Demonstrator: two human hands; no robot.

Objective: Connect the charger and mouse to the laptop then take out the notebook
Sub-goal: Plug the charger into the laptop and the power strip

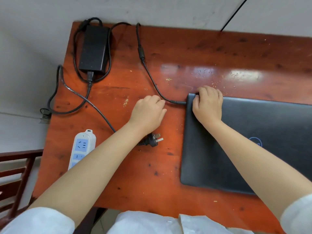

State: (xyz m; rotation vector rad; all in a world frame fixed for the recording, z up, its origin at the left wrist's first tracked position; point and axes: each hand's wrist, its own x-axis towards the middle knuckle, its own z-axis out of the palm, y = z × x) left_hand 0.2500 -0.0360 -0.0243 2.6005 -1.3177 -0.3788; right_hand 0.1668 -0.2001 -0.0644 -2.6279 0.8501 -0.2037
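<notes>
While seated at an orange-red wooden desk (168, 166), viewed from above. Closed matte black laptop (236, 149) at right, lid down, blue logo partly hidden by forearm. Right hand (208, 103) gripping its far left corner, fingers curled over the edge. Left hand (148, 112) loosely curled on thin black cable (152, 80), whose plug meets the laptop's left side. Black charger brick (93, 49) far left, cord looped around. Wall plug (152, 140) lying loose near white power strip (82, 146).
</notes>
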